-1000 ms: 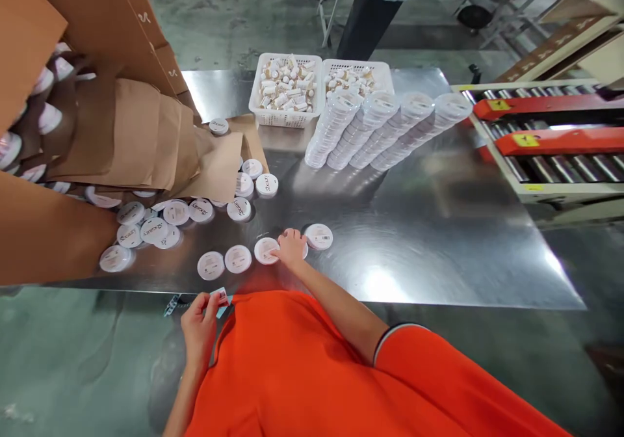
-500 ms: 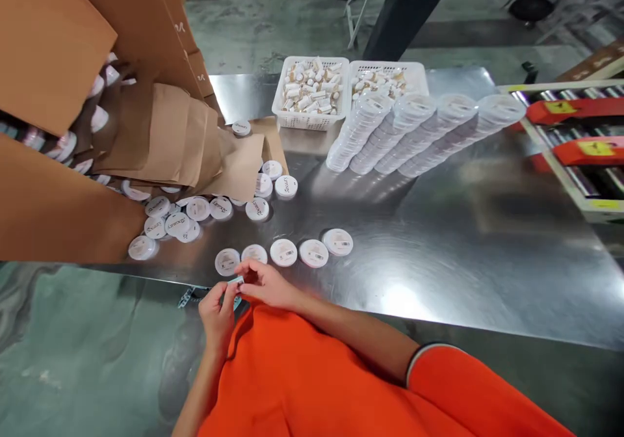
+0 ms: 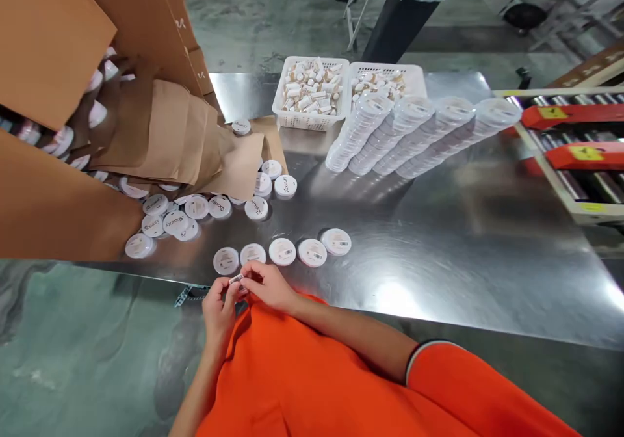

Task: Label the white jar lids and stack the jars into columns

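Note:
My left hand (image 3: 219,304) pinches a small white printed label (image 3: 236,279) near the table's front edge. From the other side, my right hand (image 3: 269,286) meets it with closed fingertips on the label's right end. Just beyond the fingers, several round, flat tubs stand in a row, labelled faces up; the closest are a left tub (image 3: 226,261) and the one beside it (image 3: 253,255). The row continues right to an end tub (image 3: 336,242).
A large cardboard box (image 3: 53,203) lies open at left, spilling brown paper (image 3: 170,131) and lettered tubs (image 3: 176,222). Behind are two white baskets (image 3: 312,121) of small white-capped bottles, stacked clear containers (image 3: 363,128), and a roller conveyor (image 3: 568,157) at right.
Both hands have shifted slightly, staying together. The label's white printed face now shows between the fingers, where a pale bluish strip showed before. The tubs have kept their places.

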The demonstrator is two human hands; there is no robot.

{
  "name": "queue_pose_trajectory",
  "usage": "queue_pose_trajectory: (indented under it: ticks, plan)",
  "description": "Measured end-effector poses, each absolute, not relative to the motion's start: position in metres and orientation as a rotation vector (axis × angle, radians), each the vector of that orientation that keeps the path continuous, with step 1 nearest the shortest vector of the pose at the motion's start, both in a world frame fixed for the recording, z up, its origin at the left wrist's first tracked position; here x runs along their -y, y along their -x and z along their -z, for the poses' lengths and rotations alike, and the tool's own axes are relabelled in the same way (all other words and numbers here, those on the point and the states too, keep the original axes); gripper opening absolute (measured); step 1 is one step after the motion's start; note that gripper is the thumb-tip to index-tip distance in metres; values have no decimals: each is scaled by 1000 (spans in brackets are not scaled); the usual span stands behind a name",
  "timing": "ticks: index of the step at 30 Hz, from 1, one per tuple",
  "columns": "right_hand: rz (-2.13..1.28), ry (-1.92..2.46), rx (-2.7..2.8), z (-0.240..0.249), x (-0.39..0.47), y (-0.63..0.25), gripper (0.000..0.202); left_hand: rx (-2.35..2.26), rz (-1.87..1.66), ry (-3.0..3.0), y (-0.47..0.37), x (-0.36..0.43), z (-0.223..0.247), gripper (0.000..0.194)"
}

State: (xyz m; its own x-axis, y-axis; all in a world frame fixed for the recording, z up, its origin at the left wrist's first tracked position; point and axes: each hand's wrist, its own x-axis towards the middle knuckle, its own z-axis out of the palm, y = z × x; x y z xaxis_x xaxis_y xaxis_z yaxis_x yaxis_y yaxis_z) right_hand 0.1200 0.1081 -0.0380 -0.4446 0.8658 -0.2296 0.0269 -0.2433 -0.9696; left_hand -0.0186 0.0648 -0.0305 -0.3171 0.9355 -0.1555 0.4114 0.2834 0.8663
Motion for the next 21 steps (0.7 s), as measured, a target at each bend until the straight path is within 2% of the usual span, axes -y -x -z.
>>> queue_pose_trajectory:
  ticks: [6, 12, 16, 21]
  plan:
    - [-1522, 1249, 1430, 55, -124, -122, 13, -1985, -854, -1345, 23, -63, 37, 39]
    - [-1208, 1873, 1626, 116, -157, -141, 16, -2085, -858, -1178, 48, -46, 51, 38]
    - [-1236, 2024, 1746, 138, -157, -140, 12, -2099, -859, -1128, 61, -37, 62, 39]
    - [-1247, 2105, 1808, 142, -158, -127, 14, -2086, -874, -1111, 55, -36, 59, 37]
